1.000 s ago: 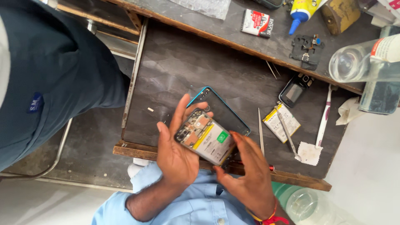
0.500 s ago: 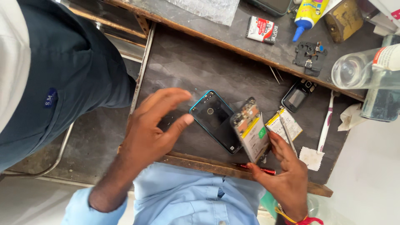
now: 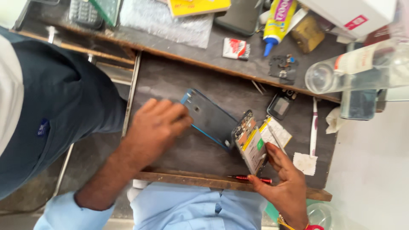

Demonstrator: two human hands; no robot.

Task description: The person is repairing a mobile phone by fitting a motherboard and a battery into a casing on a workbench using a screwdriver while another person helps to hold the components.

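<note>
A: What packaging is on the bench?

B: Back shelf: yellow flat pack (image 3: 199, 6) at the top edge, small red-and-white packet (image 3: 235, 48) below it, yellow glue bottle with blue nozzle (image 3: 275, 22) just right of that. White box with a red label (image 3: 351, 12) in the top-right corner. Clear plastic bottle (image 3: 353, 68) lies on its side, white label around it. On the lower tray: a yellow-edged white sticker sheet (image 3: 277, 133) just right of the phone, and a small white square pad (image 3: 305, 163) further right.

A: Hands?

B: My right hand (image 3: 284, 185) grips the opened phone body (image 3: 251, 142), tilted on edge, thumb at its lower end, circuit side and yellow-green label facing up. My left hand (image 3: 155, 127) is flat, palm down, fingers spread, fingertips touching the blue-rimmed back cover (image 3: 211, 118) lying on the dark tray (image 3: 170, 81). Not closed on it.

A: Tools?

B: Red screwdriver (image 3: 249, 178) on the tray's wooden front edge, just beside my right hand.
</note>
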